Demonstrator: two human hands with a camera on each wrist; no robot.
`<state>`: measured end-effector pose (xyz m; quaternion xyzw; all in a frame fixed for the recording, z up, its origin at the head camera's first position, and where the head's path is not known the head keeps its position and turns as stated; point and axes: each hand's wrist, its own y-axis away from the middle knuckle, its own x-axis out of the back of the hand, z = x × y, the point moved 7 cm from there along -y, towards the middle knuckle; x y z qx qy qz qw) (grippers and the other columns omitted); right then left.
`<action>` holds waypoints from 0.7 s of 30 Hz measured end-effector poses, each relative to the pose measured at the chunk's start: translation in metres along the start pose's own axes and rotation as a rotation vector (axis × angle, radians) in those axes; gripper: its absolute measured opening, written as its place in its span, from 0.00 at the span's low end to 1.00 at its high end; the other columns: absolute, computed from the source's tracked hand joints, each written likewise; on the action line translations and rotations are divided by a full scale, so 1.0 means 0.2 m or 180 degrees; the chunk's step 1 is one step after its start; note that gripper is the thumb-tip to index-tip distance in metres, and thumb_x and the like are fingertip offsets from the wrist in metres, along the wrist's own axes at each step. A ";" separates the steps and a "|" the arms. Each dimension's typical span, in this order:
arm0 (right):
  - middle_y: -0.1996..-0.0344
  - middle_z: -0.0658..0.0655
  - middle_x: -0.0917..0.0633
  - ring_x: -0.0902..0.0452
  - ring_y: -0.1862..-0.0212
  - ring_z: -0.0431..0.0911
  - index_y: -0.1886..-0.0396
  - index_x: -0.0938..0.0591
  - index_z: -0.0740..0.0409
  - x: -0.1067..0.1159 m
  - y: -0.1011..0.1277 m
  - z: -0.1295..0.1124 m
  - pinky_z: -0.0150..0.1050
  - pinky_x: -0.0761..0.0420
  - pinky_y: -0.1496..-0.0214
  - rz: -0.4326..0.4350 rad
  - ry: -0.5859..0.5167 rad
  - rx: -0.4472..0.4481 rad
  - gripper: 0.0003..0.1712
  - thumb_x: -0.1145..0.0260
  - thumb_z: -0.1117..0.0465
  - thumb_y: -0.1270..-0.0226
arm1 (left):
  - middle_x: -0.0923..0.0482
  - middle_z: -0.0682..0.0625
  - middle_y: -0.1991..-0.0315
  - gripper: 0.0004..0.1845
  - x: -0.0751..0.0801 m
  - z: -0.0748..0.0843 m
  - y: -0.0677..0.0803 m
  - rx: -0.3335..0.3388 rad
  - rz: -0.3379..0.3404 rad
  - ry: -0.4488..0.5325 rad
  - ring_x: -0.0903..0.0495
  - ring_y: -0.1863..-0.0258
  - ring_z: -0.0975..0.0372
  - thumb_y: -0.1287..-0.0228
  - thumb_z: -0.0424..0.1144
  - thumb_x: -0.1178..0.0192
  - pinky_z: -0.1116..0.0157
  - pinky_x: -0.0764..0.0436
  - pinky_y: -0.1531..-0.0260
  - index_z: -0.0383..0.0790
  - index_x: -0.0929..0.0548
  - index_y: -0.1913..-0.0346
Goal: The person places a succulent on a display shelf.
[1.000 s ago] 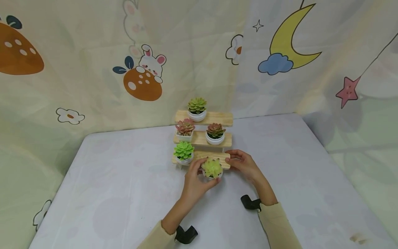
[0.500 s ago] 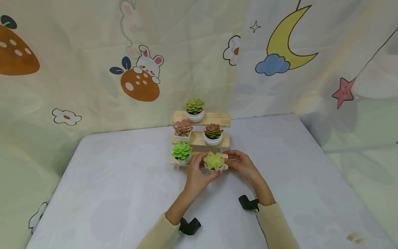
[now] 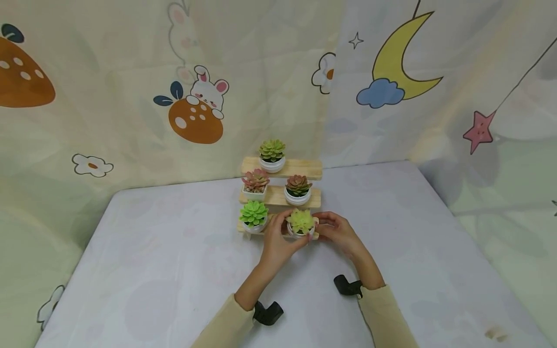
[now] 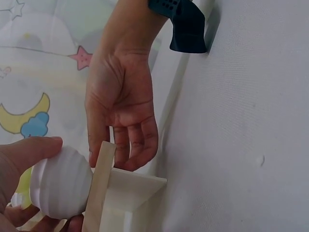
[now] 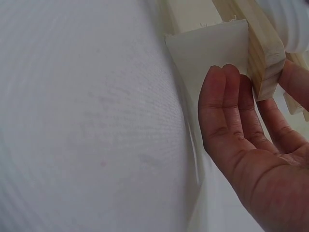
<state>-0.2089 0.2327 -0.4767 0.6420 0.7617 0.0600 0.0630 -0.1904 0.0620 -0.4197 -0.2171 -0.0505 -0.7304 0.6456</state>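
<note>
A three-tier wooden shelf (image 3: 312,170) stands at the back of the table. My left hand (image 3: 280,237) grips a white ribbed pot (image 4: 60,188) with a yellow-green succulent (image 3: 300,221) and holds it on the right part of the bottom plank (image 4: 99,186). My right hand (image 3: 331,227) clasps that plank's right end (image 5: 264,58), with fingers (image 5: 226,108) under it and the thumb on the other side. In the left wrist view the right hand (image 4: 123,121) hangs beside the plank edge.
Other potted succulents sit on the shelf: a green one (image 3: 271,153) on top, a pink one (image 3: 255,183) and a reddish one (image 3: 298,188) in the middle, a bright green one (image 3: 254,216) at bottom left. The white table (image 3: 152,270) is backed by a cartoon-print curtain (image 3: 196,106).
My left hand has carried the yellow-green succulent pot away from me, from just in front of the shelf onto the bottom plank. My right hand has stayed at the plank's right end.
</note>
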 end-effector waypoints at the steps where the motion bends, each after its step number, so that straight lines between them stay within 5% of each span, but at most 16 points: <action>1: 0.54 0.58 0.20 0.19 0.58 0.39 0.39 0.31 0.76 0.00 0.00 0.00 0.35 0.16 0.57 -0.0015 -0.0001 0.0012 0.25 0.38 0.68 0.32 | 0.25 0.44 0.53 0.36 0.00 0.00 0.00 0.0014 -0.0018 0.0013 0.28 0.56 0.58 0.52 0.39 0.23 0.58 0.21 0.57 0.35 0.26 0.39; 14: 0.56 0.55 0.19 0.19 0.58 0.38 0.39 0.32 0.78 0.01 0.01 -0.01 0.35 0.17 0.57 -0.0036 -0.0029 0.0038 0.25 0.39 0.69 0.31 | 0.27 0.42 0.47 0.39 -0.03 -0.01 -0.01 0.0073 -0.0242 0.0067 0.27 0.50 0.55 0.47 0.39 0.25 0.55 0.21 0.51 0.34 0.32 0.34; 21: 0.48 0.67 0.21 0.19 0.57 0.38 0.37 0.32 0.76 0.04 0.03 -0.01 0.36 0.17 0.55 -0.0006 0.0224 -0.0001 0.27 0.39 0.66 0.30 | 0.34 0.38 0.36 0.48 -0.06 -0.03 0.02 0.0227 -0.0545 0.0056 0.31 0.39 0.52 0.48 0.40 0.25 0.54 0.26 0.42 0.35 0.41 0.28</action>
